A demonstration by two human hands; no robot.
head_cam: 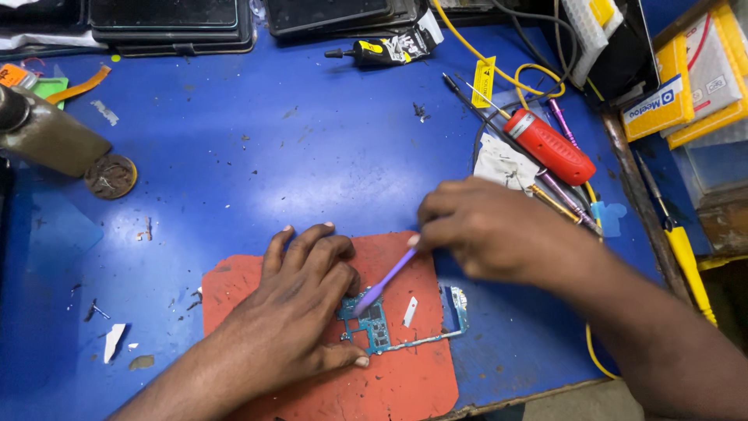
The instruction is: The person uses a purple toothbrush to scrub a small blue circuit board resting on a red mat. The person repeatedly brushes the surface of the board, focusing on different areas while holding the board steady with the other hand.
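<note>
A thin blue-green circuit board point(382, 326) lies on a red-orange work mat point(397, 374) near the front of a blue table. My left hand point(300, 300) rests flat on the mat, fingers spread, pressing down the board's left part. My right hand point(491, 230) grips a slim purple tool point(386, 281) whose tip touches the board beside my left fingers. A small white sliver point(410, 312) lies on the mat next to the board.
A red-handled screwdriver point(549, 146), thin purple tools point(562, 195) and yellow cables point(499, 74) lie at the right. A yellow-handled tool point(686, 257) sits off the right edge. Dark trays point(167, 23) line the back. A brown bottle point(47, 132) and round cap point(111, 175) stand left.
</note>
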